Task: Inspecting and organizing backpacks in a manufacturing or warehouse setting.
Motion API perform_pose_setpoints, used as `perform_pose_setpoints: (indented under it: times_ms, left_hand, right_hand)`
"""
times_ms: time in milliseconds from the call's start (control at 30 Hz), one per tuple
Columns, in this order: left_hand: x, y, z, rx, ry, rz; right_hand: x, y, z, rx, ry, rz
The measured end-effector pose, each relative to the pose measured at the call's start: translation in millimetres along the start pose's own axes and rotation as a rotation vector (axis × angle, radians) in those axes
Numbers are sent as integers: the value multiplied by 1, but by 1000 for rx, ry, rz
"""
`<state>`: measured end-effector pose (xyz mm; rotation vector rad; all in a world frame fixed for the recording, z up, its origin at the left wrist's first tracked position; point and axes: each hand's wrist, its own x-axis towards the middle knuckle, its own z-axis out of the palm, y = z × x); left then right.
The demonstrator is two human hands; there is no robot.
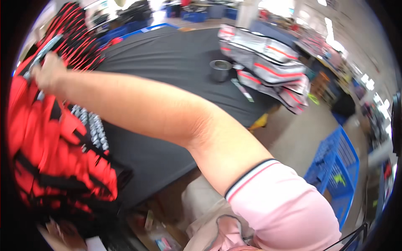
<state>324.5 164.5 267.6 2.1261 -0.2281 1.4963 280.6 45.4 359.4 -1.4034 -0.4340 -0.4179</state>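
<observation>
My right arm reaches across the table to the far left. There, my right hand [51, 74] is closed round a long pale blue-grey tool [47, 49], too blurred for me to tell its kind. The hand is up against a heap of red and black garments [63, 146], which hangs over the table's left side. Black-and-white patterned strips [95, 127] show along the heap's edge. A skin-toned patch at the lower left, below the garments, may be part of my left arm; the fingers of my left hand are hidden.
A dark cloth covers the table [167, 54]. On its far right lie stacked grey-white garments with red stripes [272, 58], beside a metal cup [220, 70] and a thin pale strip [242, 90]. A blue plastic crate [341, 171] stands on the floor to the right.
</observation>
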Motion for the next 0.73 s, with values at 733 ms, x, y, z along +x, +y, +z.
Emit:
perform_pose_setpoints:
  times_ms: [733]
  left_hand:
    - [-488,32,-303,495,-546,-735]
  right_hand:
    - [-72,-61,-733,-1893,780,167]
